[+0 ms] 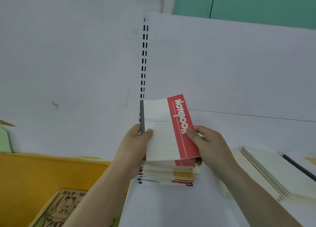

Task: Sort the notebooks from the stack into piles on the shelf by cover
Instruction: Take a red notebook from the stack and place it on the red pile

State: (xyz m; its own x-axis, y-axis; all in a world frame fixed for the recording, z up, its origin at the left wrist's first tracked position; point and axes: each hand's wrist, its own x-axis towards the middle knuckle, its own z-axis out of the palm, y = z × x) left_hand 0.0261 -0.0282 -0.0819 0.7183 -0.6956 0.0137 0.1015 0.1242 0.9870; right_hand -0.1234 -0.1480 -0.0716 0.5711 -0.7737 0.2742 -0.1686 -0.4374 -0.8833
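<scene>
At frame centre, your left hand and right hand both pinch the red-and-white paper notebook above the multicoloured notebook stack.

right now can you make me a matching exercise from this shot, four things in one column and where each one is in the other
Things
1. top notebook
2. stack
3. cream pile
4. slotted rail

Places
A. lying on the shelf at the right
B. running up the back wall above the left hand
C. lifted at its right edge by the right hand
D. under the lifted cover, held by the left hand

Pairs: 1-C, 2-D, 3-A, 4-B

The right hand pinches the red band of the top notebook; the left hand grips the spine side.
</scene>
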